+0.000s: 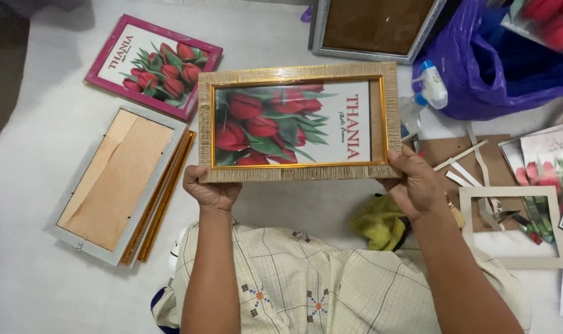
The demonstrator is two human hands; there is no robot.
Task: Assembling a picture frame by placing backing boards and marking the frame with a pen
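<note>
**Gold frame held level over the lap**

Person seated on a pale floor (40,291), seen from above. Both hands up in front, holding a gold frame (297,73) by its lower corners. The frame is landscape, textured gold border, with a print of red tulips behind the glazing, lettering on the right side.

Left hand (210,188): grip closed on the frame's lower-left corner, thumb on the front edge, fingers tucked behind. Right hand (417,185): grip closed on the lower-right corner, thumb over the front border, fingers wrapped under. Frame sits clear of the floor, roughly level, face toward the person.

Around it:
- Pink frame (105,46) with the same tulip print, lying tilted at upper left.
- Grey frame (117,185) face down at left, brown backing board showing, with thin gold strips (164,198) just beside its right edge.
- Another grey frame (377,28) face down at top.
- Purple plastic bag (473,74) at upper right; white spray bottle (430,86) just beside it.
- Yellow-green cloth (380,222) below the right hand.
- White frame (510,260) and loose tulip prints (541,161) at right.
</note>
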